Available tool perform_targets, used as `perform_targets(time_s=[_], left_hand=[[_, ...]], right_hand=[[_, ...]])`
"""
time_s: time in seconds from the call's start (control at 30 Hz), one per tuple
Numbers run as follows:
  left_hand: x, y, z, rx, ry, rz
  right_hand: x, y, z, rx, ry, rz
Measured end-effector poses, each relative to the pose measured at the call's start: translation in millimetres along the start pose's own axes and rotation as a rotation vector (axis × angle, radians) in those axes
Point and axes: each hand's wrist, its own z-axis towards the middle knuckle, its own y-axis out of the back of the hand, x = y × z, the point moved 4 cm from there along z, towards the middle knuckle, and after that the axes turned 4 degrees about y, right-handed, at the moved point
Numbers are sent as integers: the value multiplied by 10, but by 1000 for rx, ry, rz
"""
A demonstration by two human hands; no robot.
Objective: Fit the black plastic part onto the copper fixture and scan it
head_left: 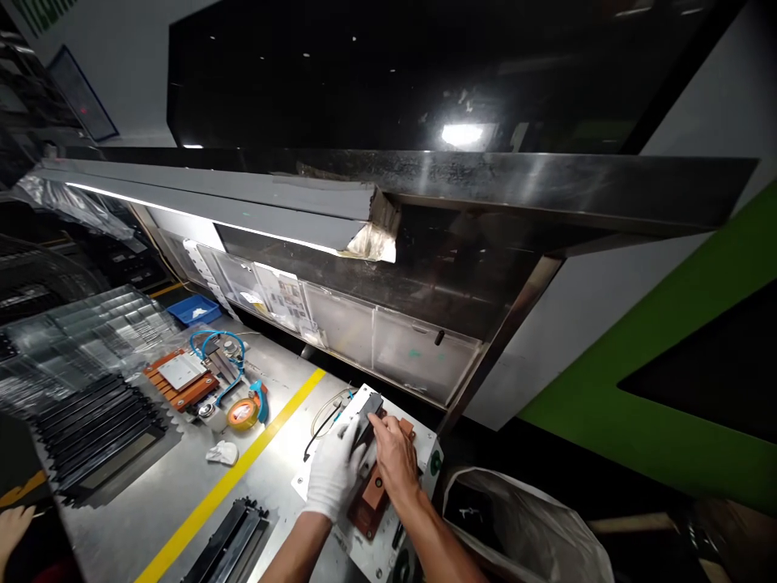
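My left hand (333,478), in a white glove, grips the side of a long black plastic part (371,406). My bare right hand (396,458) has its fingers bent, with the tips pressing on the same part from the right. That part lies over a reddish-brown fixture block (367,504) bolted to a white base plate (349,541). Both hands cover much of the part, so its lower end is hidden. A green button (435,462) sits at the plate's right edge.
Left of a yellow line (243,465) on the metal table lie black parts (226,544), a tape roll (243,413), a crumpled white glove (222,453) and an orange fixture (180,380). Stacked black strips (103,437) stand farther left. A lined bin (522,518) is at right. Another person's hand (15,530) shows lower left.
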Motion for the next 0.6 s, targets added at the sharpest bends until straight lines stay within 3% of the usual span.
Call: perform_targets(time_s=[0.1,0.17,0.33,0.6], left_hand=[[127,114,-291,-213,-83,78],[186,168,-434,-241,-177,153],[234,273,-487,-223,-270,262],[297,91,-444,-38,-142,214]], right_hand=[[124,-51,-233,-31,37,95],[235,-77,-363,-18,59,95],[442,-153,-490,60,59,-2],[465,-178,-471,90,55,-40]])
